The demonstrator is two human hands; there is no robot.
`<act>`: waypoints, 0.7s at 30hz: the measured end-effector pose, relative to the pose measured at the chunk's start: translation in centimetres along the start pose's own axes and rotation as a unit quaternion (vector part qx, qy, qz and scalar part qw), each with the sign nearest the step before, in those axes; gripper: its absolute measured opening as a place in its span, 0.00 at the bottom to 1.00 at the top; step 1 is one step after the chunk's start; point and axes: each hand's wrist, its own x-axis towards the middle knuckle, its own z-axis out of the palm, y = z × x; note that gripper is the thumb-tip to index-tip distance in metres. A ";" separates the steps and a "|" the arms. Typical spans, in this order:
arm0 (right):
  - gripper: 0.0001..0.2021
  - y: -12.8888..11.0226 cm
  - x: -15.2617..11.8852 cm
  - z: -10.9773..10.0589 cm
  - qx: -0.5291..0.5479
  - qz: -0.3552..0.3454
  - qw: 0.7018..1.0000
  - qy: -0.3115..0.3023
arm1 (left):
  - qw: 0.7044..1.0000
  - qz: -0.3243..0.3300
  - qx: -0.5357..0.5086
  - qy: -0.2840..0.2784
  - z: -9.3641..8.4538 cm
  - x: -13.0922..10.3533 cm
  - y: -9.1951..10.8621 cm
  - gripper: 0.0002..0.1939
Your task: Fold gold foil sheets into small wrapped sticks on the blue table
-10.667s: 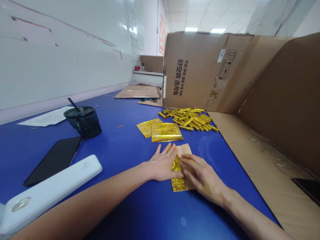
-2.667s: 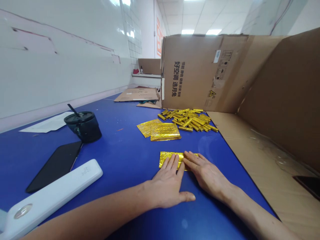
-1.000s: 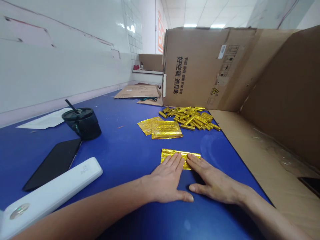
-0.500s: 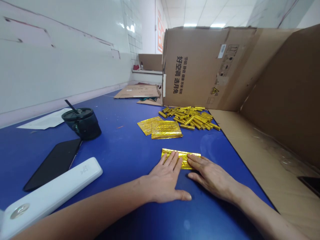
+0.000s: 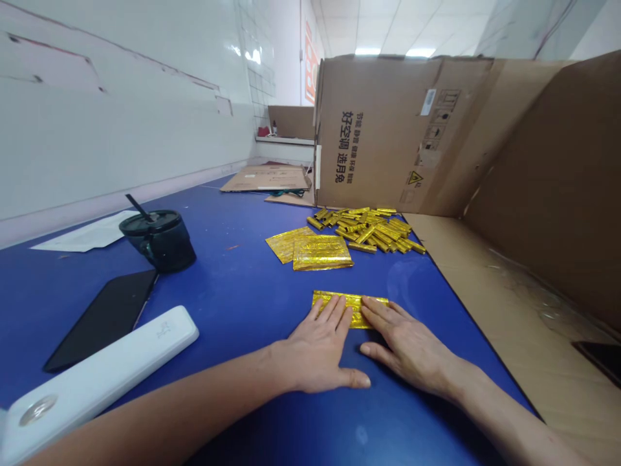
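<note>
A shiny gold foil sheet (image 5: 356, 317), apparently folded to a strip, lies flat on the blue table (image 5: 233, 285) in front of me. My left hand (image 5: 325, 346) rests palm down with its fingers stretched over the left part of the sheet, thumb pointing right. On the right part lie the fingertips of my right hand (image 5: 405, 336), its thumb held apart near the table. Parts of the sheet are hidden under both hands. Beyond it sits a stack of flat gold foil sheets (image 5: 323, 252), and behind that a heap of small gold foil rolls (image 5: 373, 230).
On the left are a dark cup with a straw (image 5: 160, 243), a black phone (image 5: 101, 317), a long white device (image 5: 107, 375) and a white paper (image 5: 85, 233). A big cardboard box (image 5: 388, 142) stands at the back right; flat cardboard (image 5: 266, 178) lies farther back.
My right hand has shifted slightly left and down on the foil sheet. The left hand stays in nearly the same place.
</note>
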 end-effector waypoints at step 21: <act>0.38 -1.2 0.2 1.4 -0.028 0.067 0.996 -0.042 | 0.996 -0.059 0.036 -0.049 -1.7 -1.3 -1.9 0.51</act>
